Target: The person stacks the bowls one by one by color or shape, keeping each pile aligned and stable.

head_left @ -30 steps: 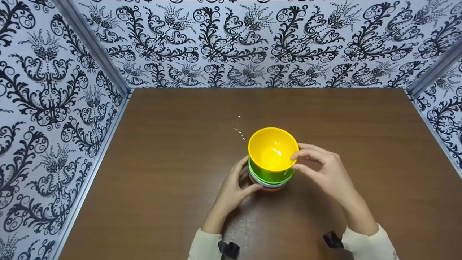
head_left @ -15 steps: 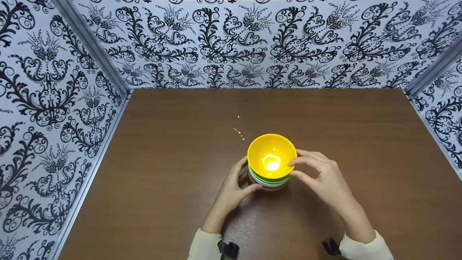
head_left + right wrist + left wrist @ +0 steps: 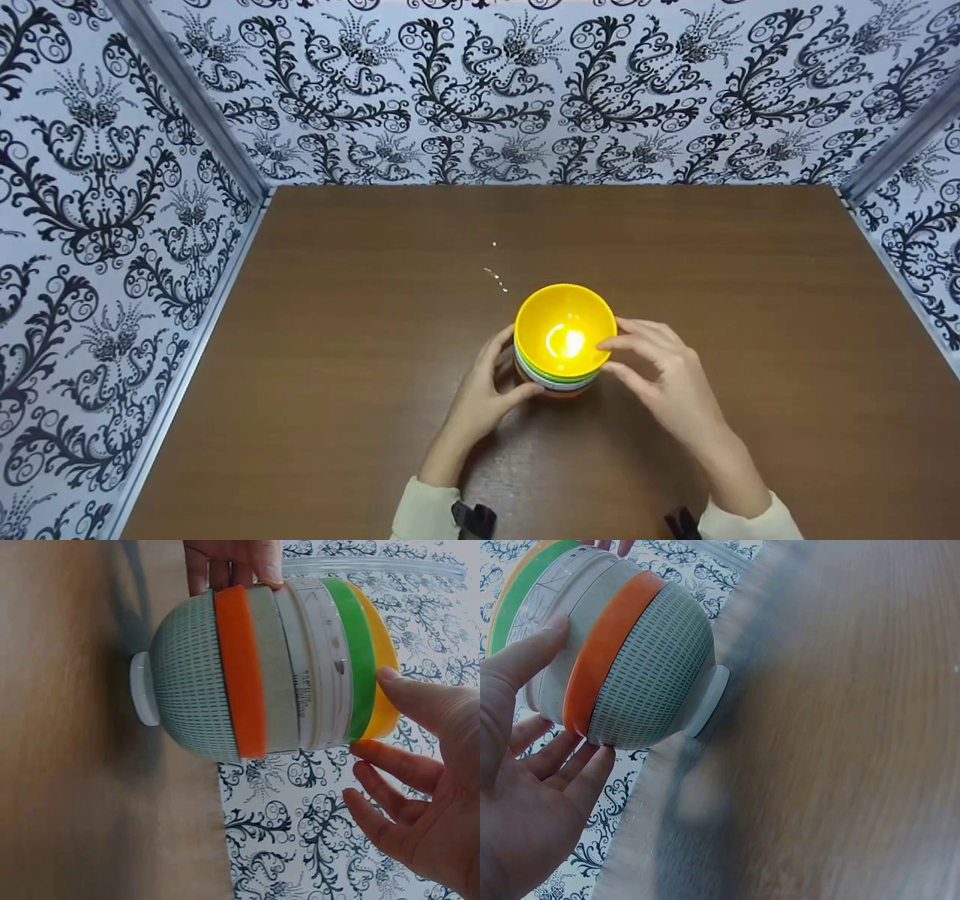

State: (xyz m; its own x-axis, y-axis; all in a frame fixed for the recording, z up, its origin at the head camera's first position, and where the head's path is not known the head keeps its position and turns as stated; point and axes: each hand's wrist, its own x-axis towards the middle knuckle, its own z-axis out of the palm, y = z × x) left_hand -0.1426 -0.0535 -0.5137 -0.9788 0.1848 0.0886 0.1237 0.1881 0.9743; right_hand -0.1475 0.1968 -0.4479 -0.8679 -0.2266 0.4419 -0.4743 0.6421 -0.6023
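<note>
A stack of nested bowls stands upright on the table, with a yellow bowl (image 3: pixel 562 322) on top. Under it come a green bowl (image 3: pixel 362 660), pale bowls with printing, an orange band (image 3: pixel 241 671) and a lowest bowl with green dashes (image 3: pixel 656 667) on a white foot. My left hand (image 3: pixel 476 397) grips the stack's lower left side, thumb on a pale bowl and fingers near the orange band. My right hand (image 3: pixel 671 382) pinches the yellow bowl's right rim, one fingertip inside and the thumb outside. The insides of the lower bowls are hidden.
The brown wooden table (image 3: pixel 360 300) extends around the stack. Small white specks (image 3: pixel 496 280) mark its surface behind the bowls. White panels with black scrollwork (image 3: pixel 480 90) enclose the back and sides, joined by grey corner strips (image 3: pixel 195 94).
The yellow bowl has come down into the green bowl, lowered by my right hand, and now covers the green inside. My left hand has stayed on the stack.
</note>
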